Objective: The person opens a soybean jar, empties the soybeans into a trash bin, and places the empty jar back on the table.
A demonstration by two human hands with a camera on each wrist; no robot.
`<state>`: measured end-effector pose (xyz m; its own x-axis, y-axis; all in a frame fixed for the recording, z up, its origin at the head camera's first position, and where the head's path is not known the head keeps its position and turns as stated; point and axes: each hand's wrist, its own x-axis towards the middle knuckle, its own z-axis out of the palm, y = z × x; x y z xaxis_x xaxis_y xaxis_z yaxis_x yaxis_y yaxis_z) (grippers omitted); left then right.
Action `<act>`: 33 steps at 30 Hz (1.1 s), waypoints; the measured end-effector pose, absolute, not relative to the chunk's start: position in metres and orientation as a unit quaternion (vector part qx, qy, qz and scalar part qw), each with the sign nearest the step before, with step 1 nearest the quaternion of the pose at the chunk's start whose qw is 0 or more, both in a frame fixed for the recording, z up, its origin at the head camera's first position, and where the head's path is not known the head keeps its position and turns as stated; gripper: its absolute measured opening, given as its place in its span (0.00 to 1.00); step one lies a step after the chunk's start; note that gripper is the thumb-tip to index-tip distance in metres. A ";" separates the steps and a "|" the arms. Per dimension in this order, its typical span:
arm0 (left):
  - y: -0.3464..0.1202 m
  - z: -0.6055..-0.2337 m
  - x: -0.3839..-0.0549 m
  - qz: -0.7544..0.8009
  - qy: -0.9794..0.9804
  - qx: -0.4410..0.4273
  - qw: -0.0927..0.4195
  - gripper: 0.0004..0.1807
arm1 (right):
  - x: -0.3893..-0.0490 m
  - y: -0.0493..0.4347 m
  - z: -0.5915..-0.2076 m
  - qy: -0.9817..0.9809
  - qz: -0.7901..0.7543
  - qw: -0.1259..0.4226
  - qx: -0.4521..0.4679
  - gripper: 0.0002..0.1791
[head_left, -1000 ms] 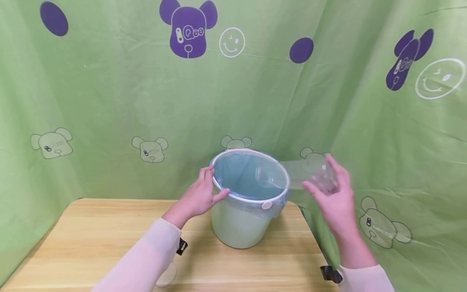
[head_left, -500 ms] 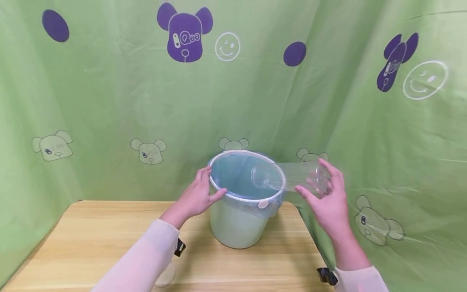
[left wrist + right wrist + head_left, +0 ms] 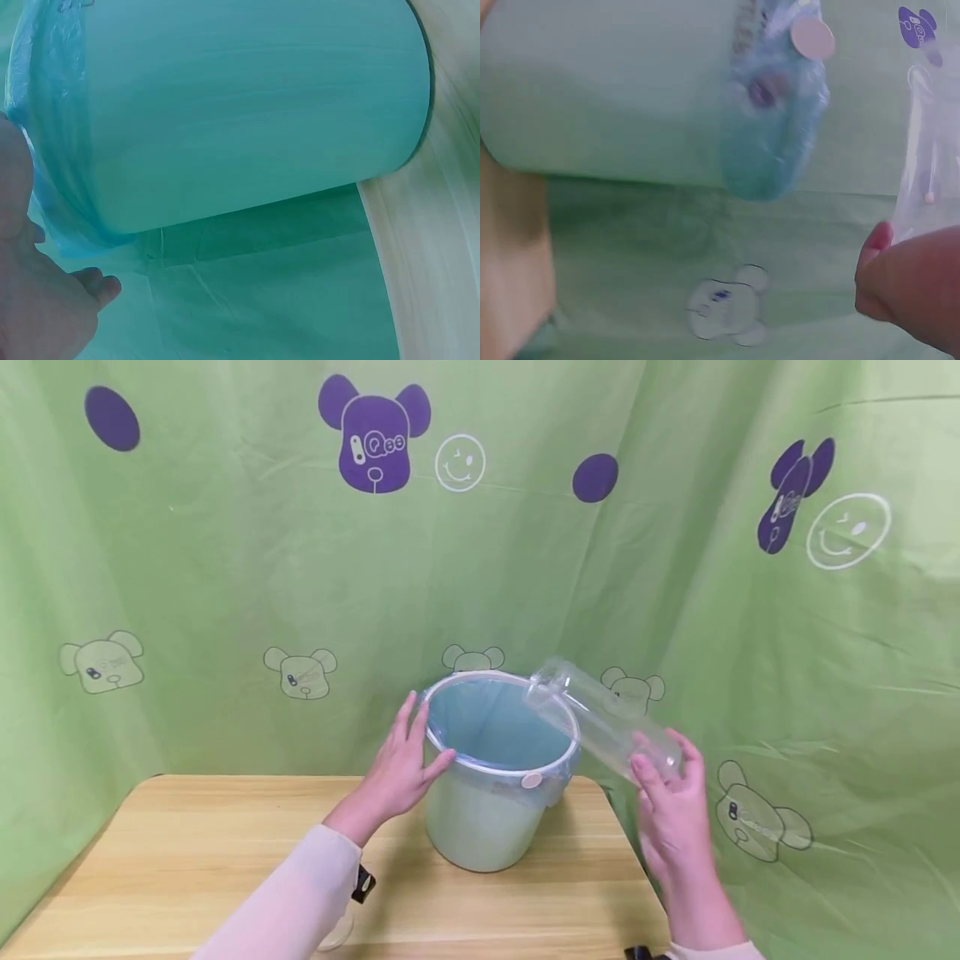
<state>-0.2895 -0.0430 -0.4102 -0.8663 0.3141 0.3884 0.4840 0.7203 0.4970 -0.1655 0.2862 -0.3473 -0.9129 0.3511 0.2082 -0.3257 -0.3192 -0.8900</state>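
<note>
A pale green trash bin [image 3: 480, 827] with a blue liner bag [image 3: 551, 785] folded over its rim stands upright on the table. My left hand [image 3: 390, 777] is at the bin's left side, fingers straight and spread, thumb tip right at the rim. In the left wrist view, fingers [image 3: 97, 285] of that hand show below the bag's edge. My right hand [image 3: 675, 827] grips a clear plastic bottle [image 3: 607, 722] near its base. The bottle slants, its mouth end up and left, overlapping the bin's right rim. Only part of the bottle [image 3: 930, 157] shows in the right wrist view.
A pale round disc [image 3: 339, 933] lies near the table's front, partly hidden by my left sleeve. The wooden table [image 3: 210, 860] ends just right of the bin. A green printed curtain [image 3: 225, 568] hangs behind and at both sides.
The bottle has gone from nearly level over the bin's opening to slanted, base lower and mouth end raised. My right hand has turned and dropped. My left fingers have straightened beside the rim.
</note>
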 end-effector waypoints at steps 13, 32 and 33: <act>-0.082 -0.466 -0.263 -0.293 -0.934 -0.177 0.100 0.51 | -0.151 0.264 -0.429 -0.433 0.889 0.121 0.085 0.19; -0.135 -0.522 -0.176 -0.269 -0.944 -0.130 0.141 0.30 | -0.125 0.241 -0.521 -0.788 0.592 0.117 -0.120 0.40; -0.137 -0.522 -0.175 -0.268 -0.944 -0.129 0.143 0.29 | -0.126 0.241 -0.525 -0.800 0.576 0.111 -0.129 0.42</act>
